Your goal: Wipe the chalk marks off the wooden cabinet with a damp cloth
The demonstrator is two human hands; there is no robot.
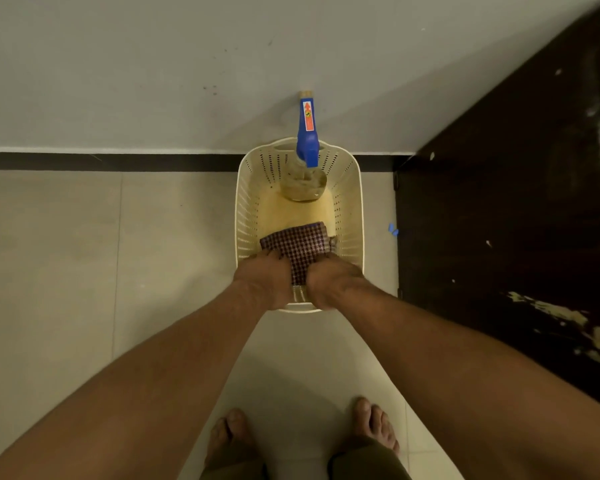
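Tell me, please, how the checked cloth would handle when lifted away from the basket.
Probably floppy: the checked cloth bunches where the left hand and right hand grip it. Likely heavy and dripping, since water seems to run from it into the basket.

The floor (pixel 66 254) is pale tile, meeting the wall (pixel 118 64) at a black skirting strip (pixel 118 161). A cream perforated plastic basket (pixel 359 209) stands on it against the wall. Just to its right lie small blue bits (pixel 392 231), perhaps chalk, beside the foot of the dark wooden cabinet (pixel 499 220). Two bare feet (pixel 232 434) stand nearer.
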